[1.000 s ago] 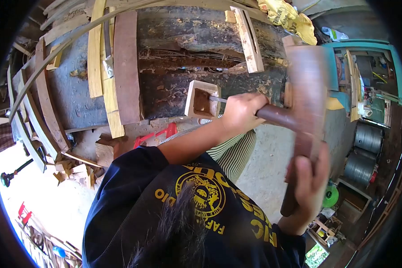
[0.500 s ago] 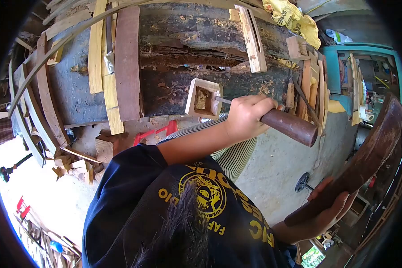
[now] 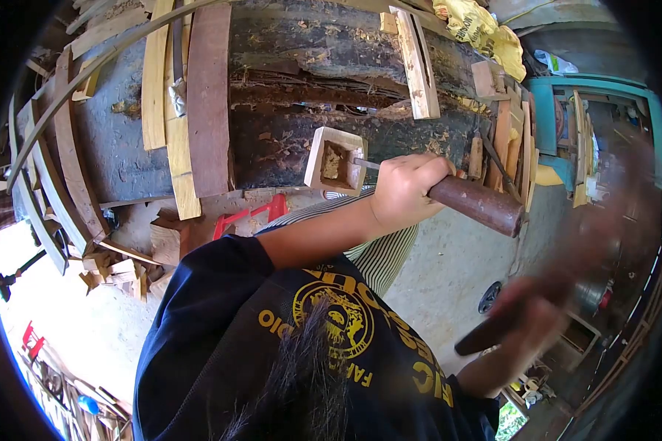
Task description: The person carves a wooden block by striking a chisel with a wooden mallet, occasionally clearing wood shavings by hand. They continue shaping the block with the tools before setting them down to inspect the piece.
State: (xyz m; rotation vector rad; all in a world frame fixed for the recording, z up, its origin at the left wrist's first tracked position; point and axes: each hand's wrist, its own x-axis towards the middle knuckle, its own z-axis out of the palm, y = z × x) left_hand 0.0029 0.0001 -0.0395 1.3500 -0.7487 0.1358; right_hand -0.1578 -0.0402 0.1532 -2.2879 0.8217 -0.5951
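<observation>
My left hand (image 3: 412,184) is closed round a chisel (image 3: 482,207) with a thick dark wooden handle. The thin metal blade reaches into the square hollow of a small pale wooden block (image 3: 316,163), against its right inner wall. That block sits at the near edge of a dark, worn workbench (image 3: 287,81). Off to the right, my right hand (image 3: 533,327) grips a long dark wooden club (image 3: 588,239). Both are smeared by motion, and the club's far end is too blurred to make out. It is held apart from the chisel handle.
Wood strips and a brown board (image 3: 210,103) lie across the bench's left side. A slotted pale piece (image 3: 415,66), a small wood block (image 3: 489,79) and a yellow sack (image 3: 482,33) are on the right. A red stool (image 3: 250,214) and offcuts (image 3: 125,272) are below.
The club in my right hand has shifted and is now blurred by a swing. My left hand, the chisel and the hollow block stay almost where they were.
</observation>
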